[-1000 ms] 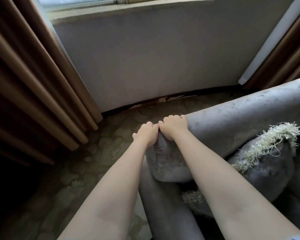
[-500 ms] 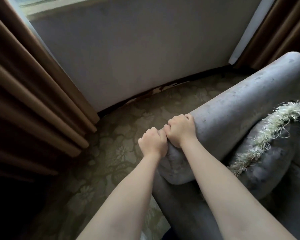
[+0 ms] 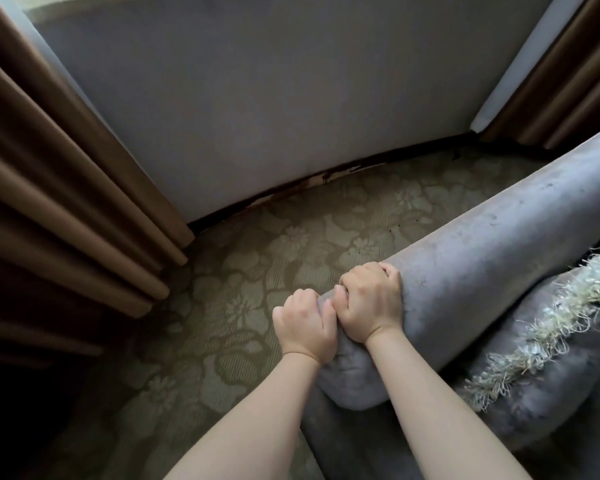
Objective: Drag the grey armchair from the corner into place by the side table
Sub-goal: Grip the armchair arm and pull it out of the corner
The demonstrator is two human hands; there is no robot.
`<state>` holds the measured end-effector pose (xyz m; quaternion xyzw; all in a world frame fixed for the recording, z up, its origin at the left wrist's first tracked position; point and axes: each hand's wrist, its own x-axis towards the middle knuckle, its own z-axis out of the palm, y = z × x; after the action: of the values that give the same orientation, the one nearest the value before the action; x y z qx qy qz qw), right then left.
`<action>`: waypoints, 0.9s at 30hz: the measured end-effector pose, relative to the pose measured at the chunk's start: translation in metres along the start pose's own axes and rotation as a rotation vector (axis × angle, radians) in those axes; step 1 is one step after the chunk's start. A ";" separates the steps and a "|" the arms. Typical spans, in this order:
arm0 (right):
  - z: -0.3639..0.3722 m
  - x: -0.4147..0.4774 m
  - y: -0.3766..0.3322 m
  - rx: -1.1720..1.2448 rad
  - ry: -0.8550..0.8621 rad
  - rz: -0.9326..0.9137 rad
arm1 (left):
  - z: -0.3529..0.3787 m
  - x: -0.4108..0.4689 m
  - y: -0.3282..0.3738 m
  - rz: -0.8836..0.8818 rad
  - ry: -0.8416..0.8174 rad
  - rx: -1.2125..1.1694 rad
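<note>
**Q:** What occupies the left of the view?
**A:** A brown curtain [image 3: 59,202] hanging in heavy folds, its hem at the floral carpet [image 3: 250,278]. Beyond it, a pale wall [image 3: 274,98] meets the carpet along a dark line at its foot.

**Q:** And the hands, at centre?
**A:** The left hand [image 3: 305,329] is clenched on the rounded front end of the armrest [image 3: 499,258] of the grey armchair [image 3: 347,441], with its fingers curled over the outer side. The right hand [image 3: 371,303] lies just beside it, touching it, and grasps the top of the same armrest, knuckles uppermost. Both forearms enter from the lower edge.

**Q:** Where does the armchair stand?
**A:** At lower right, on the carpet and near the wall. The gripped armrest slants from the hands up toward the right edge.

**Q:** What lies furthest right?
**A:** A grey cushion [image 3: 534,393], trimmed with a pale fringe [image 3: 551,327], sits in the chair against the inner side of the armrest. A second brown curtain [image 3: 551,71] hangs in the upper right corner.
</note>
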<state>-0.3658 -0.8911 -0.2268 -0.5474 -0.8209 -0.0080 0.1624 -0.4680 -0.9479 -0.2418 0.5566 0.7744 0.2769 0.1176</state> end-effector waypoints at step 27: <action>-0.062 -0.094 -0.035 -0.136 -0.494 -0.199 | -0.047 -0.127 0.017 -0.364 -0.162 0.056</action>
<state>-0.3483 -1.0013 -0.1883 -0.4590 -0.8830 0.0549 -0.0816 -0.4325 -1.0760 -0.2103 0.4309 0.8577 0.1837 0.2120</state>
